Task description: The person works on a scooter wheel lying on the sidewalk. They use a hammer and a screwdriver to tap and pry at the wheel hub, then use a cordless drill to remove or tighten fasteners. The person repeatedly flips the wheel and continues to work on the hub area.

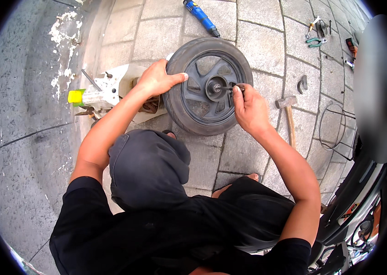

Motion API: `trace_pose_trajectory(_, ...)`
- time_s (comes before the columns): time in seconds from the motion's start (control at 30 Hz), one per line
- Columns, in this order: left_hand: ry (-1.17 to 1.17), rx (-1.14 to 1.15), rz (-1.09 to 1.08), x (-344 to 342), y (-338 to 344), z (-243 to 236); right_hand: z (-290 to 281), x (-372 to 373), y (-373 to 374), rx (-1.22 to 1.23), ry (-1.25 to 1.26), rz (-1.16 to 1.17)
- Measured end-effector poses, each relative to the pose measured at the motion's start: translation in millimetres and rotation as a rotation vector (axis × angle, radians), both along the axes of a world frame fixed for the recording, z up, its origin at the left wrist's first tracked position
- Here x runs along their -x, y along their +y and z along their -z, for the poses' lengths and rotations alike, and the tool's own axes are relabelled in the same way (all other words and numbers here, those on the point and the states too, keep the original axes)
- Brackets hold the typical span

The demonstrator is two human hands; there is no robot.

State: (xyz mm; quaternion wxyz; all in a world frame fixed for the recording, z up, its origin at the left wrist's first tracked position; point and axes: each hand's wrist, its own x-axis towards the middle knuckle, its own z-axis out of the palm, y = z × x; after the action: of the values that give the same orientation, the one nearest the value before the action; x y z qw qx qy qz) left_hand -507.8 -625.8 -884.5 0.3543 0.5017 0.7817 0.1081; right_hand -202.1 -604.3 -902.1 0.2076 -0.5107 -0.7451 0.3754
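Observation:
A motorcycle wheel (209, 120) with a black tyre and dark spoked rim rests in front of me on the paving. My left hand (160, 79) grips the tyre's left side, its thumb over the sidewall and its other fingers partly hidden. With closed fingers, my right hand (251, 106) holds a thin dark rod-like tool (227, 88) at the rim's right side. The tool's far end reaches the wheel's hub (215, 87). Its grip end is mostly covered by my fingers, so its exact kind is unclear.
Left of the wheel lies a cut white container (120, 78) with tools. Beyond the tyre is a blue cylindrical power tool (201, 17). To the right are a hammer (290, 120), a curved dark piece (302, 84), pliers (316, 42), a wire frame (335, 126) and a motorcycle (356, 201).

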Motion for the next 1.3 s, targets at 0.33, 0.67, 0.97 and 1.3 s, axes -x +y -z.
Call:
trace_pose_trajectory(0.33,-0.012,-0.210,0.042,2.0,20.9,27.9,10.5,5.0,6.0,-0.084,0.004,0.021)
trace_pose_trajectory(0.67,-0.027,-0.180,0.017,-4.1,20.5,35.5,10.8,0.5,7.1,-0.172,0.042,0.019)
trace_pose_trajectory(0.97,0.134,-0.238,0.055,21.5,12.5,60.0,13.0,8.6,14.5,-0.243,0.043,-0.024)
trace_pose_trajectory(1.3,-0.281,-0.457,0.487,-75.4,26.5,-1.7,13.6,1.5,17.5,-0.218,0.000,-0.128)
